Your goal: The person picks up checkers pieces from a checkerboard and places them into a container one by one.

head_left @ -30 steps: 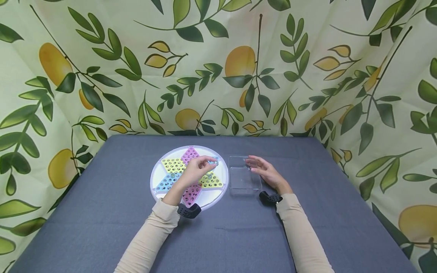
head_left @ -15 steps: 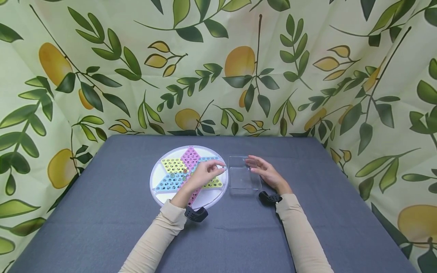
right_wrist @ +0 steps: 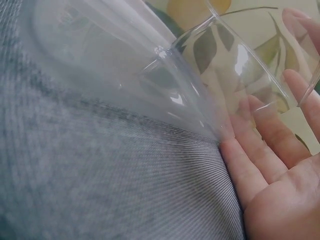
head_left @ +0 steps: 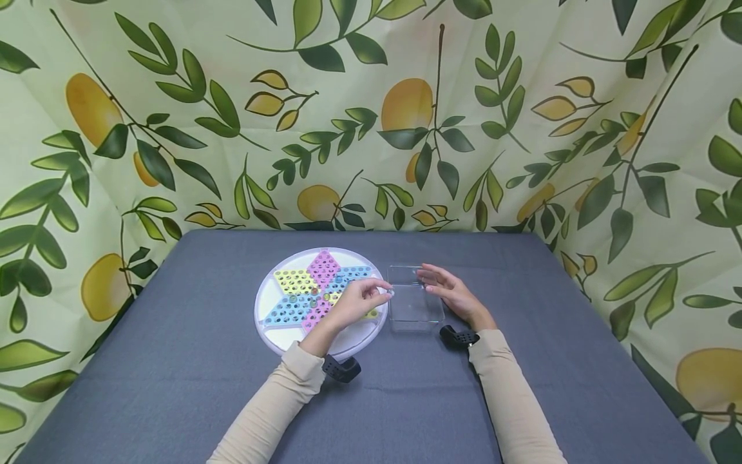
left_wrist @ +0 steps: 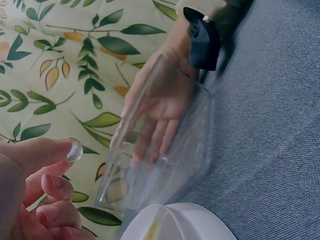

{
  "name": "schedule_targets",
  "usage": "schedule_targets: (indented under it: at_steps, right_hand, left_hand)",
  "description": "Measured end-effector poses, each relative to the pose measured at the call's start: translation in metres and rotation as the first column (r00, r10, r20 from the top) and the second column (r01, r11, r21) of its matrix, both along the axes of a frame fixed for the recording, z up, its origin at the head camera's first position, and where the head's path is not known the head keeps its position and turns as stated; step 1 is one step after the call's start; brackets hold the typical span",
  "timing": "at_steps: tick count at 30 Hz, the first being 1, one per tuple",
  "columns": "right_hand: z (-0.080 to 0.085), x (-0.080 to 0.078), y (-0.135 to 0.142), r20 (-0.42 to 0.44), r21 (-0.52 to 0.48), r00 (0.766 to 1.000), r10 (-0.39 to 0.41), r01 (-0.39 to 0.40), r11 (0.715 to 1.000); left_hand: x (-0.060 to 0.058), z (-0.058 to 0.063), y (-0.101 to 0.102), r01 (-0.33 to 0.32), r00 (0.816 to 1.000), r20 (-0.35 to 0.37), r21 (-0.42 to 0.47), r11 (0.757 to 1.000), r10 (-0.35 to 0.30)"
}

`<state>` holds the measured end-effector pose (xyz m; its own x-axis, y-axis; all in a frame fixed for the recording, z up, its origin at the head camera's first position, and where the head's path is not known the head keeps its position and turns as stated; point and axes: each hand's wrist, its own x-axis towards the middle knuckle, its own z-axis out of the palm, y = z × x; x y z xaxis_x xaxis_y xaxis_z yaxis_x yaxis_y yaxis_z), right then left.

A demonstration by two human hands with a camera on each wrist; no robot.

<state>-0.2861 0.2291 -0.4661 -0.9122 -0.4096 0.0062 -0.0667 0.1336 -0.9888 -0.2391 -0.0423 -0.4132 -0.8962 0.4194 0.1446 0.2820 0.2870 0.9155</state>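
Observation:
In the head view my left hand [head_left: 358, 304] is over the right edge of a round white Chinese checkers board [head_left: 279, 332] with a pink, yellow and blue star. Its thumb and forefinger pinch a clear glass marble [left_wrist: 74, 150], best seen in the left wrist view. That marble is near the left rim of a clear plastic box [head_left: 409, 310]. My right hand [head_left: 453, 295] is at the far right side of the box, fingers extended along its wall [right_wrist: 195, 95]. My left hand and forearm hide part of the board.
Several marbles [head_left: 313, 292] sit in holes around the middle of the board. Grey-blue cloth [head_left: 191, 361] covers the table. Behind it hangs a leaf-and-fruit patterned curtain [head_left: 348, 148]. Each wrist wears a black camera band [head_left: 342, 369].
My left hand has moved right, from over the board's blue point to the box's left rim, carrying the marble. More of the board's middle shows. My right hand and the box have stayed put.

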Motion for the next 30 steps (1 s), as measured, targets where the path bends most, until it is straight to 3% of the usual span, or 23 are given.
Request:
schedule_targets:
  at_steps: [17,30]
  right_hand:
    - [-0.002,-0.001,0.001,-0.037,-0.003,0.999,0.023,-0.024,1.000]
    - [-0.001,0.000,0.000,-0.017,0.000,1.000,-0.001,0.001,1.000]
  left_hand:
    - [0.001,-0.013,0.009,0.002,0.999,-0.047,-0.086,0.996,-0.006]
    - [0.002,-0.010,0.006,0.008,0.998,-0.061,-0.111,0.994,-0.015]
